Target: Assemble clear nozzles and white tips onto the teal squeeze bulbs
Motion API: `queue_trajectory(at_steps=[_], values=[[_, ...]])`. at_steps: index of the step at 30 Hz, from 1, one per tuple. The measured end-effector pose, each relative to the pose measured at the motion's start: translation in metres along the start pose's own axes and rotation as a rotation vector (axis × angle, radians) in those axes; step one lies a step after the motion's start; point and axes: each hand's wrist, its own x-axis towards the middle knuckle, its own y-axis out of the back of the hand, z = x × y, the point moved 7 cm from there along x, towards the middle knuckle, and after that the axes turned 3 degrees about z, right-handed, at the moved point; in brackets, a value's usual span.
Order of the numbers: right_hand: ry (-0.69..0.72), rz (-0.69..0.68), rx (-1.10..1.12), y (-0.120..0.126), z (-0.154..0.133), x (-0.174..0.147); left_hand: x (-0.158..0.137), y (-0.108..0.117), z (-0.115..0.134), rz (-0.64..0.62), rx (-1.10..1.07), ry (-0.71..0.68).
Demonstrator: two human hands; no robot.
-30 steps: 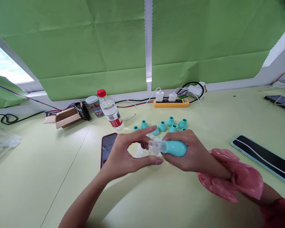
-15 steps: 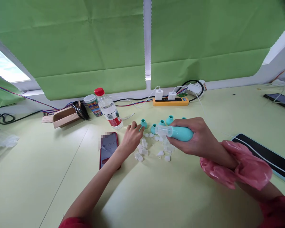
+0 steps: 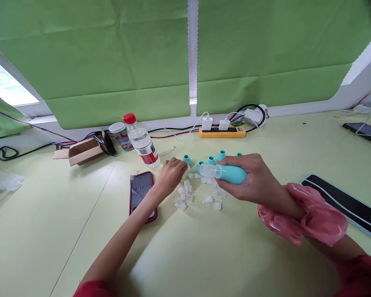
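My right hand (image 3: pixel 250 175) is wrapped around a turquoise squeeze bottle (image 3: pixel 233 174), held on its side above the table. The bottle's translucent tip (image 3: pixel 209 170) points left. My left hand (image 3: pixel 172 175) is closed in a pinch, with a small white plastic piece (image 3: pixel 188 168) at its fingertips. Just beyond those fingers stands a turquoise bottle top (image 3: pixel 187 159). Several more turquoise tops (image 3: pixel 221 155) stand behind the squeeze bottle, partly hidden by it. Translucent white plastic parts (image 3: pixel 187 196) lie scattered between my hands.
A red-cased phone (image 3: pixel 141 192) lies beside my left forearm. Behind it stand a water bottle (image 3: pixel 144 144) and a patterned tub (image 3: pixel 121 136). A yellow power strip (image 3: pixel 221 133) runs along the wall, and a black tray-like object (image 3: pixel 343 202) is at right. Pink plastic (image 3: pixel 306 216) wraps my right wrist.
My left fingers have drawn together and a small white piece now shows at their tips. My right hand has shifted slightly left with the squeeze bottle.
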Motion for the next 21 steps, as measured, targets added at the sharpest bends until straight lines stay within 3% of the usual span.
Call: queue_trajectory(at_steps=[1,3,5,7,16,21], values=[[0.005,0.002,-0.002,0.0,0.0,0.0,0.001,0.013,0.0,0.057,-0.08,0.04],[0.018,0.003,-0.004,-0.002,0.0,0.0,-0.003,0.04,-0.008,0.258,-0.641,0.239],[0.028,0.0,-0.001,-0.003,0.0,0.0,-0.01,0.052,-0.008,0.334,-1.037,0.383],[0.028,-0.005,0.005,-0.004,0.0,0.001,-0.014,0.059,0.0,0.321,-1.251,0.456],[0.022,-0.019,-0.007,-0.005,-0.002,0.002,-0.021,0.066,0.014,0.343,-1.411,0.518],[0.03,-0.003,-0.036,-0.003,0.0,0.0,-0.023,0.071,0.021,0.262,-1.414,0.48]])
